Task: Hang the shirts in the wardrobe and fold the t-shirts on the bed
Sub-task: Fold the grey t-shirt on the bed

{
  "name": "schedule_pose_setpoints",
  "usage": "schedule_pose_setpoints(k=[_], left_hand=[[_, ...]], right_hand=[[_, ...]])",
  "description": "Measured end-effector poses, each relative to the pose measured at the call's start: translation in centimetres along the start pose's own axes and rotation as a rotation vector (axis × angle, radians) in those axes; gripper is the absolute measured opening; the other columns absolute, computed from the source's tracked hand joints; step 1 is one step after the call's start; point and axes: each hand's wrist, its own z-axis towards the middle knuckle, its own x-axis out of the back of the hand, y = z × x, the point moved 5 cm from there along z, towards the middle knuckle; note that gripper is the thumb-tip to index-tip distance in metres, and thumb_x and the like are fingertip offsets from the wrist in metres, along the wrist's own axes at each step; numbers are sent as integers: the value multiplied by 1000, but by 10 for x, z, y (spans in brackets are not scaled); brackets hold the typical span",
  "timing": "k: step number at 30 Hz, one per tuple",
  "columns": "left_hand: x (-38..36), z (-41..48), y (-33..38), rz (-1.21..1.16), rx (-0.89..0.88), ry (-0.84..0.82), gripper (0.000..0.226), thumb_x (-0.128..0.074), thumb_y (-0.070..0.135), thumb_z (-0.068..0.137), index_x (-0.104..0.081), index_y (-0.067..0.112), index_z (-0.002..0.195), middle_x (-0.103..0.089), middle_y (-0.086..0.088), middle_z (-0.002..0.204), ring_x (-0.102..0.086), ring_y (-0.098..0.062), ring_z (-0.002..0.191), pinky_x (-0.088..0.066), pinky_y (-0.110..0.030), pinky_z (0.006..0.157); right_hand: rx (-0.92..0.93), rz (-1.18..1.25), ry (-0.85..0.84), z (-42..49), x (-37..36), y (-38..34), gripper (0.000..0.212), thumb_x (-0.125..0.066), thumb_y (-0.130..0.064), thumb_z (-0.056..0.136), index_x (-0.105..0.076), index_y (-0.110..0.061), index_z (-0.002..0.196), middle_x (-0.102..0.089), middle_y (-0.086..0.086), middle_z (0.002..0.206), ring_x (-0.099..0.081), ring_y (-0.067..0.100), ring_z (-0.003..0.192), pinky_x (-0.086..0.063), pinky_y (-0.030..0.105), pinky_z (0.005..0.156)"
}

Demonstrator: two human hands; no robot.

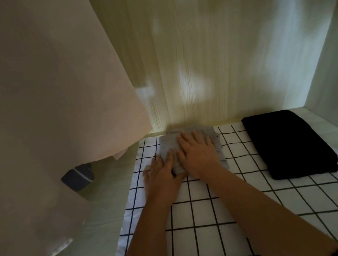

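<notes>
Two bare forearms reach up from the bottom edge of the frame across a checked cloth. At centre, the right hand lies flat, fingers spread, pressing on a folded grey t-shirt. The left hand rests straight-fingered on its near left edge. Neither grips. Such soft, light knit would likely slump and unfold if lifted by a corner, so palms under both long sides seem safest. A folded black garment lies well apart at right, and a pale shirt hangs at upper left.
</notes>
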Motion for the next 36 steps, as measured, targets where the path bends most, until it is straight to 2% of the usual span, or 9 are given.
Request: schedule_pose_setpoints(k=[3,8,11,13,16,19,24,28,36], left_hand=[[2,-1,0,-2,11,-29,71,-38,51,95,1,31,150,-3,-6,159,1,-20,146,-4,-42,117],[1,-2,0,22,1,-33,72,-35,54,95,4,30,150,-2,-4,159,1,-20,146,-6,-44,118],[1,-3,0,14,4,-28,72,-34,55,94,4,30,150,-3,-4,159,0,-20,146,-6,-44,118],[2,-3,0,12,2,-27,72,-35,56,94,3,31,150,-5,-4,159,-2,-20,146,-7,-45,117],[3,-3,1,11,-5,-22,70,-36,55,94,1,34,150,-5,-4,159,-3,-21,146,-7,-45,117],[4,-3,2,22,-2,-28,69,-35,54,95,1,33,150,-5,-5,159,-3,-21,146,-8,-45,117],[2,-1,2,66,20,-58,71,-33,54,95,7,30,150,-3,-6,159,-1,-22,146,-8,-47,117],[2,-1,2,59,29,-66,72,-33,54,95,8,30,150,-2,-6,159,-1,-22,146,-6,-47,116],[3,-2,4,52,31,-46,73,-35,54,95,6,29,150,-7,-8,158,-6,-24,145,-10,-46,117]], right_hand=[[-72,-70,67,-8,5,14,70,3,-50,89,-12,-21,151,-8,1,159,0,23,146,0,54,114],[-221,58,72,-18,5,39,58,-19,-44,100,-9,-19,151,-4,-2,159,-11,31,144,-18,56,112],[-253,25,115,-23,11,40,56,-18,-39,101,-10,-15,151,-3,1,160,-8,31,144,-10,57,113],[-172,-10,226,-25,19,31,57,-17,-39,99,-18,-12,150,-12,6,158,-8,32,145,-2,57,112],[117,-75,279,-25,20,12,60,-19,-42,92,-44,-12,140,-44,8,144,-35,36,136,-13,61,107],[150,-84,104,-23,11,11,76,1,-51,85,-30,-22,147,-29,0,154,-23,29,142,-7,61,110],[-67,-16,81,-21,7,22,82,3,-58,78,-15,-23,151,-9,-1,159,-1,22,146,-19,61,107],[-225,45,90,-24,9,30,69,-25,-55,94,-11,-18,151,0,3,159,-8,34,143,-18,58,108],[-230,348,79,-37,12,43,92,-43,-62,88,3,-12,151,4,15,158,-6,28,145,-7,41,117]])
